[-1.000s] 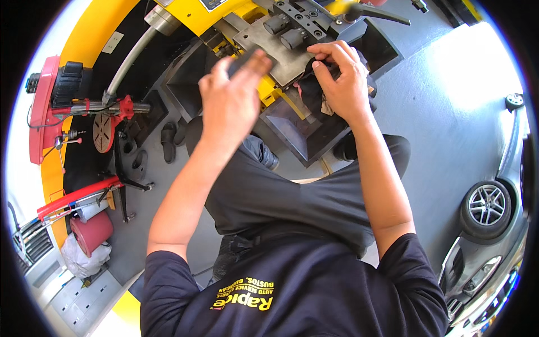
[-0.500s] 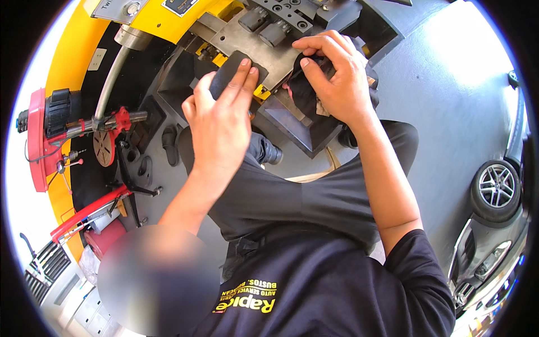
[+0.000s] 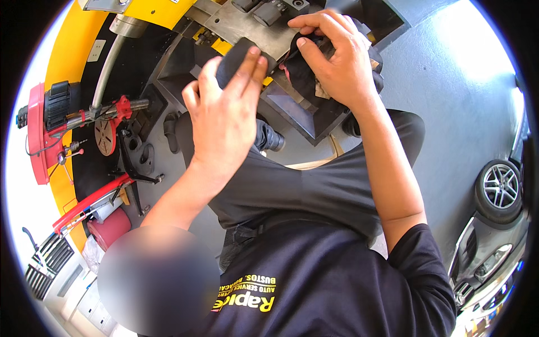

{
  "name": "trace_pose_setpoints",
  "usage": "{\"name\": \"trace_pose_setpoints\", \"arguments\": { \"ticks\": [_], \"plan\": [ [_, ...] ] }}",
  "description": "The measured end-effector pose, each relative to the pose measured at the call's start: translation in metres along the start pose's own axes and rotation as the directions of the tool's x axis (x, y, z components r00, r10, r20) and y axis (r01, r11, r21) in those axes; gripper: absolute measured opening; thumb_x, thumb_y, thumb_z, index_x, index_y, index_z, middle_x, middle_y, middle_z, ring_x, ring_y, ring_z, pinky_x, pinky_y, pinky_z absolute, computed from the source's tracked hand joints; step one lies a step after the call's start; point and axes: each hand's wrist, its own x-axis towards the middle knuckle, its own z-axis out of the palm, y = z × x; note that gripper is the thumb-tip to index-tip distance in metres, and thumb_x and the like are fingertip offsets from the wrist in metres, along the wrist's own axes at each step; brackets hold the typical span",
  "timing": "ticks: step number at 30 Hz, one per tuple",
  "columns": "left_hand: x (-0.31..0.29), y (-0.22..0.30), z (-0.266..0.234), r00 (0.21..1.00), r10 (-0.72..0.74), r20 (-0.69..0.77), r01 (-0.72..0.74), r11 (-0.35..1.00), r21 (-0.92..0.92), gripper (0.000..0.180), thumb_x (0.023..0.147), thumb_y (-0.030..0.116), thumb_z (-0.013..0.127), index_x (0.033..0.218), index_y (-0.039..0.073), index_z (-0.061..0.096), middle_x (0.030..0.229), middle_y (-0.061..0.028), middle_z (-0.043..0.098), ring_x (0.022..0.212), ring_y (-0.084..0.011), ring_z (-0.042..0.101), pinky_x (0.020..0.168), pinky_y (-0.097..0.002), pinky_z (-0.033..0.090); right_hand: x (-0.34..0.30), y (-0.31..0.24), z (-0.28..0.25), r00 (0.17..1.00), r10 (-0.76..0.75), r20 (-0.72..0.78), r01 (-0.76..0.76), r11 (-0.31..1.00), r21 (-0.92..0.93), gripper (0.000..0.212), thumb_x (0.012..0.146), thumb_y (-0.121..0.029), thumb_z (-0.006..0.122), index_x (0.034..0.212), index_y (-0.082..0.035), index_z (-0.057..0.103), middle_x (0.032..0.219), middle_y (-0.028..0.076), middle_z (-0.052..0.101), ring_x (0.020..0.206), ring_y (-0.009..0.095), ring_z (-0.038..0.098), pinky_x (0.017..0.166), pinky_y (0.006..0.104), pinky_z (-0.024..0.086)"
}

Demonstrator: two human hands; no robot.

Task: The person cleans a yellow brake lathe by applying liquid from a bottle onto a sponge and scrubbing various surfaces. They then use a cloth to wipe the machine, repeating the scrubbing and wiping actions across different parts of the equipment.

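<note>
My left hand [image 3: 224, 106] holds a dark flat pad with rounded corners [image 3: 238, 59] at the near edge of a bare metal plate [image 3: 230, 23]. Two fingers stretch over the pad's top; the thumb is hidden. To the right, my right hand [image 3: 337, 62] curves over a bundle of black cloth [image 3: 301, 70] by the plate's right side. Dark cloth shows between its thumb and forefinger, while the other fingertips are hidden. Round dark metal knobs [image 3: 268, 14] stand on the plate beyond both hands.
Below the plate juts a dark metal tray [image 3: 292, 115], just beyond my knees. A yellow machine body [image 3: 154, 12] rises at the far left, near a red drill press [image 3: 38, 132]. Sandals [image 3: 171, 132] lie on the floor. A grey car's wheel [image 3: 499, 188] is at the right.
The view has tipped, so the plate sits higher in the picture. My left hand has slid the dark pad slightly right and nearer along the plate's edge. My right hand stays on the cloth.
</note>
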Motion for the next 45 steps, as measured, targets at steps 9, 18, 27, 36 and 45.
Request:
{"name": "trace_pose_setpoints", "arguments": {
  "ticks": [9, 18, 27, 36, 45],
  "plan": [
    [-0.001, -0.011, 0.009, 1.000, 0.013, -0.022, -0.013, 1.000, -0.016, 0.063, 0.097, 0.007, 0.061, 0.157, 0.026, 0.064, 0.166, 0.0136, 0.056, 0.140, -0.0323, 0.054, 0.113, -0.0496, 0.041, 0.002, -0.005, -0.008, 0.998, 0.051, 0.045, -0.052, 0.998, 0.029, 0.023, 0.090, -0.006, 0.073, 0.112, -0.003, 0.076, 0.103, 0.012, 0.068, 0.103, 0.031, 0.066, 0.094, 0.0410, 0.052],
    [0.007, -0.008, 0.028, 0.991, 0.012, -0.133, -0.011, 1.000, 0.005, 0.057, 0.096, 0.010, 0.064, 0.152, 0.024, 0.068, 0.164, 0.0141, 0.057, 0.136, -0.0325, 0.053, 0.105, -0.0483, 0.043, -0.001, 0.002, -0.002, 1.000, 0.004, -0.023, -0.004, 1.000, 0.011, 0.023, 0.088, -0.006, 0.074, 0.111, -0.004, 0.075, 0.100, 0.010, 0.069, 0.100, 0.029, 0.067, 0.092, 0.0394, 0.053],
    [0.018, 0.001, 0.026, 0.986, 0.053, -0.155, -0.052, 0.999, 0.010, 0.054, 0.097, 0.013, 0.064, 0.149, 0.023, 0.070, 0.161, 0.0133, 0.061, 0.134, -0.0330, 0.055, 0.108, -0.0486, 0.042, 0.001, -0.009, -0.009, 0.999, 0.047, -0.003, -0.047, 0.999, 0.014, 0.022, 0.089, -0.006, 0.074, 0.112, -0.005, 0.076, 0.102, 0.011, 0.071, 0.100, 0.029, 0.068, 0.093, 0.0402, 0.054],
    [0.022, 0.010, 0.028, 0.986, -0.004, -0.167, -0.002, 0.999, -0.037, 0.053, 0.098, 0.011, 0.061, 0.149, 0.022, 0.070, 0.156, 0.0102, 0.066, 0.135, -0.0363, 0.056, 0.108, -0.0505, 0.043, -0.002, 0.008, -0.002, 0.997, -0.019, -0.068, 0.023, 0.998, 0.054, 0.021, 0.090, -0.008, 0.075, 0.111, -0.005, 0.076, 0.100, 0.010, 0.070, 0.100, 0.030, 0.067, 0.091, 0.0399, 0.053],
    [0.019, 0.006, 0.031, 0.987, -0.028, -0.161, -0.005, 0.980, -0.198, 0.057, 0.095, 0.009, 0.064, 0.149, 0.025, 0.070, 0.157, 0.0134, 0.065, 0.132, -0.0375, 0.058, 0.108, -0.0495, 0.044, -0.002, 0.010, -0.005, 0.999, -0.030, -0.014, 0.030, 1.000, 0.000, 0.026, 0.093, -0.009, 0.077, 0.119, -0.007, 0.074, 0.104, 0.007, 0.073, 0.099, 0.025, 0.069, 0.090, 0.0378, 0.053]
  ]
}}
